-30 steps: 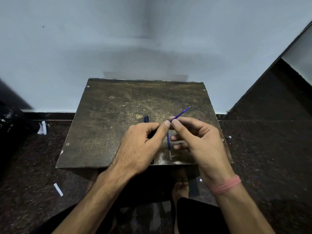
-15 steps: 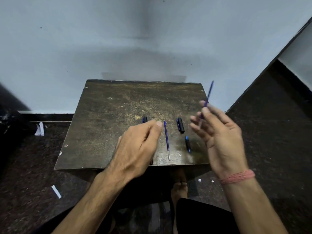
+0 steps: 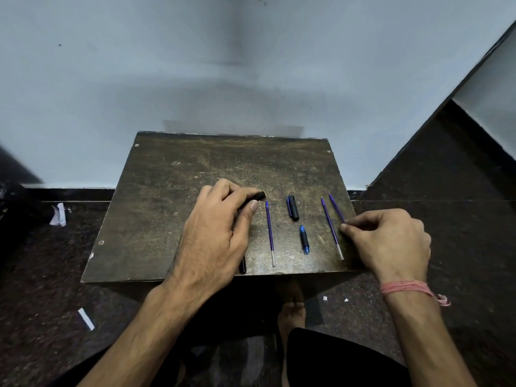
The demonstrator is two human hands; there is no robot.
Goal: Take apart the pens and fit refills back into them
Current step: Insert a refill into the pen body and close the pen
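Observation:
On the worn dark board (image 3: 173, 196) my left hand (image 3: 217, 233) grips a black pen barrel (image 3: 258, 197); its far end sticks out past my fingers and its near end (image 3: 243, 266) shows below my palm. A blue refill (image 3: 269, 233) lies just right of that hand. A black cap (image 3: 292, 207) and a short blue-tipped pen piece (image 3: 304, 239) lie in the middle. My right hand (image 3: 388, 241) pinches a blue refill (image 3: 336, 207) at the board's right side, beside another refill (image 3: 331, 227) lying flat.
The board's near edge (image 3: 195, 277) is close to my wrists, and its right edge runs under my right hand. Paper scraps (image 3: 58, 215) lie on the dark floor at left. A bare foot (image 3: 290, 311) shows below the board. A pale wall stands behind.
My right hand swung right with a refill and lowered it to the board's right side beside another refill. My left hand moved forward and took hold of the black barrel.

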